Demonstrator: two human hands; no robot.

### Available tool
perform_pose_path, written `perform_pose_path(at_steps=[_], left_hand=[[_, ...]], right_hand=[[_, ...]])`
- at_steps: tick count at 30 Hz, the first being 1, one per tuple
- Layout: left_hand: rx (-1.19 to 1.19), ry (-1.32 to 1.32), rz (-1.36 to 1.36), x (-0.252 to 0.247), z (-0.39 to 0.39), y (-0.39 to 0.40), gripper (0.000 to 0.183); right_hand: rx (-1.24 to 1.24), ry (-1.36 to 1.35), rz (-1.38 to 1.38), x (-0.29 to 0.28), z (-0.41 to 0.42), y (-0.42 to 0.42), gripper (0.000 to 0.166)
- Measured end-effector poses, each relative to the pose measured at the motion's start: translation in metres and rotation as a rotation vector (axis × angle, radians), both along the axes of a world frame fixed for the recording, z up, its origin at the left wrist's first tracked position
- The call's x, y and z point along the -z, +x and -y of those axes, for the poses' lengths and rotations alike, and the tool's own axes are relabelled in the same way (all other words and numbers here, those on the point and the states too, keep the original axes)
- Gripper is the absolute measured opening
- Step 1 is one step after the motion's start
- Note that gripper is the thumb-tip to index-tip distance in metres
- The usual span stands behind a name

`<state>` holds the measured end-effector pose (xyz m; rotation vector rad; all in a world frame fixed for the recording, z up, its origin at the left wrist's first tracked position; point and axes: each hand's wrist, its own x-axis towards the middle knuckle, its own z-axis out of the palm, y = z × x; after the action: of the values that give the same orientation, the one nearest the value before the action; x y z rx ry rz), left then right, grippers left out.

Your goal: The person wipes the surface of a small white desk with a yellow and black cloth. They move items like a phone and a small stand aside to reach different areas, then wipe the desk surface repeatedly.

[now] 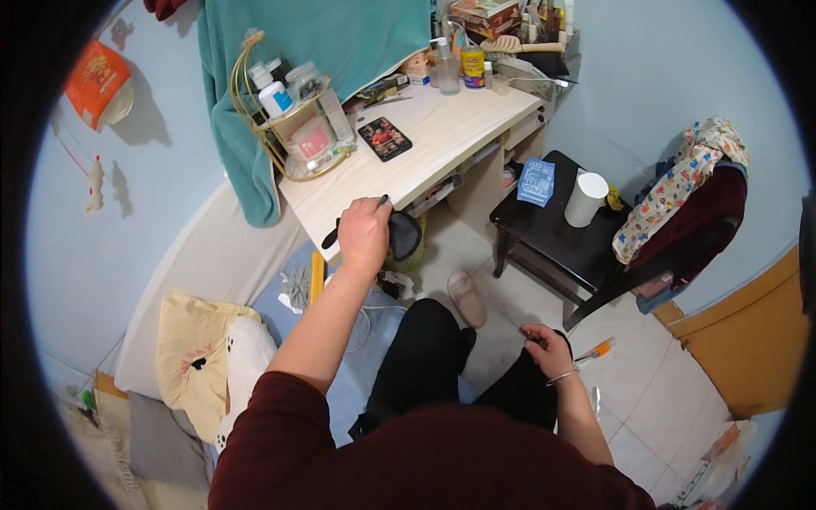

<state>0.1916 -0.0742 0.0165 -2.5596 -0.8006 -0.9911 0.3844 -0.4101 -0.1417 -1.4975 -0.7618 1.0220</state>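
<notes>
At the near left corner of the white wooden desk (440, 159), my left hand (365, 233) is closed around a dark object (405, 236) with a rounded grey face beside the fingers; what it is I cannot tell. A black handle-like end (330, 238) shows on the other side of that hand. My right hand (546, 349) rests by my right knee, fingers curled; a small dark thing may lie between the fingertips, but this is unclear. Farther back on the desk lies a smartphone (384, 139) with its screen lit, next to a gold wire two-tier rack (306, 172) of bottles and jars.
A black wooden chair (542, 223) on the right bears a blue packet (536, 182), a white paper roll (586, 200) and draped clothes. Bottles, a can and a hairbrush crowd the desk's back. A bin (414, 255) stands below its edge, near a slipper (467, 298).
</notes>
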Motion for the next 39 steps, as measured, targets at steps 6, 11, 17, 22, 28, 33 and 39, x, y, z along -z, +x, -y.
perform_pose_path(at_steps=[6,11,17,22,28,33,39], left_hand=[[0.050,-0.012,-0.016,0.004,-0.025,0.076,0.023],[-0.046,-0.018,-0.092,0.006,-0.050,0.172,0.012],[0.028,-0.009,-0.083,0.010,-0.068,0.270,0.012],[0.066,0.029,-0.081,0.012,-0.086,0.337,0.012],[0.026,0.022,-0.129,0.011,-0.095,0.404,0.014],[0.017,0.032,-0.135,0.010,-0.104,0.441,0.016],[0.005,0.002,-0.202,0.006,-0.102,0.449,0.018]], right_hand=[[-0.003,0.084,0.093,-0.005,-0.018,-0.004,0.035],[0.006,0.004,0.036,0.004,-0.026,0.000,0.033],[0.018,-0.041,-0.064,0.055,-0.031,0.014,0.034],[0.050,-0.077,-0.143,0.072,-0.040,0.032,0.034],[0.115,-0.145,-0.284,0.073,-0.036,0.046,0.032],[0.123,-0.202,-0.343,0.085,-0.032,0.050,0.032],[0.171,-0.175,-0.250,0.093,-0.033,0.048,0.031]])
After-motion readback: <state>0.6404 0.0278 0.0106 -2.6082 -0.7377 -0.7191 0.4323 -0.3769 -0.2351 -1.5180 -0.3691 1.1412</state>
